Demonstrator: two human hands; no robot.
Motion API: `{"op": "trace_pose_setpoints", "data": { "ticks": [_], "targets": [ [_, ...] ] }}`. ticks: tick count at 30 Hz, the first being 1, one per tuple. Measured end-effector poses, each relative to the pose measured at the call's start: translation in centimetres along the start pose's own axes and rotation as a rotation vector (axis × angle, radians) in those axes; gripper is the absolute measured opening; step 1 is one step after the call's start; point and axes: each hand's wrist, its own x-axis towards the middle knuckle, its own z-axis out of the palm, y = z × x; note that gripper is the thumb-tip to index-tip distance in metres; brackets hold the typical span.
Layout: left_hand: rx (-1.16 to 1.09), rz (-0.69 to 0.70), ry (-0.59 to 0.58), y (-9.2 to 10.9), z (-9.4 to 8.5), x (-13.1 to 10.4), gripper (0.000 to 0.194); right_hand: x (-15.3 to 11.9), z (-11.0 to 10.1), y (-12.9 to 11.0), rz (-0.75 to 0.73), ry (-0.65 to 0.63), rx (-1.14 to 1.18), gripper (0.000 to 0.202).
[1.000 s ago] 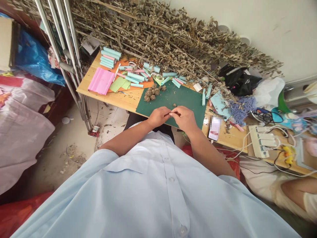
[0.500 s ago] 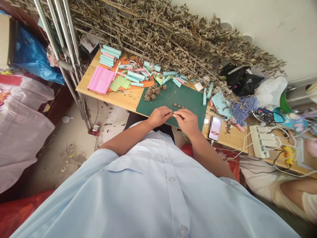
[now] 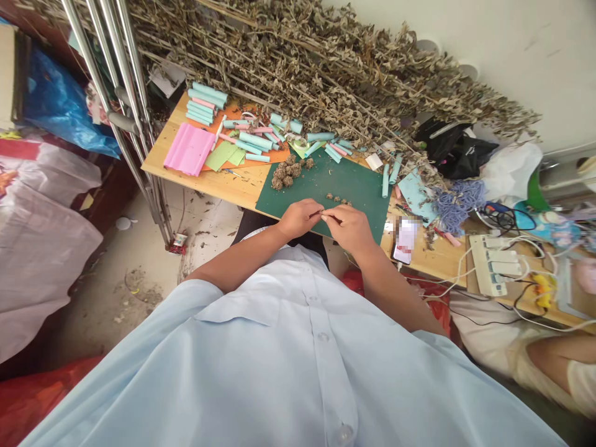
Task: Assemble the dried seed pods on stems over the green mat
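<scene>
My left hand and my right hand meet fingertip to fingertip over the near edge of a dark green mat. Both are closed in a pinch. Whatever lies between the fingers is too small and covered to name. Beyond my left hand, a heap of brown, rough dried balls sits on the mat. A few smaller brown crumbled bits lie just past my right hand.
Dried leafy stalks are piled along the back of the wooden table. Rolled blue and pink papers lie before them. At right are a phone and a power strip. Metal crutches stand at left; someone's leg shows lower right.
My fingertips have drawn closer together, the right hand moving slightly left. A small bit glimpsed between them before is now covered. The things on the table stay put.
</scene>
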Motion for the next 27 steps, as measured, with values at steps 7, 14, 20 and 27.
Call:
{"op": "trace_pose_setpoints", "data": {
  "ticks": [7, 14, 20, 27],
  "targets": [
    [0.015, 0.020, -0.006, -0.1, 0.0, 0.0, 0.035, 1.2, -0.6, -0.9, 0.083, -0.111, -0.106, 0.016],
    [0.030, 0.028, 0.011, -0.4, 0.2, -0.1, 0.034, 1.7, -0.9, -1.3, 0.145, -0.165, -0.163, 0.011],
    [0.029, 0.025, 0.035, -0.7, 0.4, 0.0, 0.028, 0.6, -0.7, -0.4, 0.162, -0.063, 0.038, 0.020],
    [0.038, 0.019, 0.030, -0.6, 0.4, 0.1, 0.022, -1.0, 1.0, 1.6, 0.070, 0.097, 0.052, 0.021]
  ]
}}
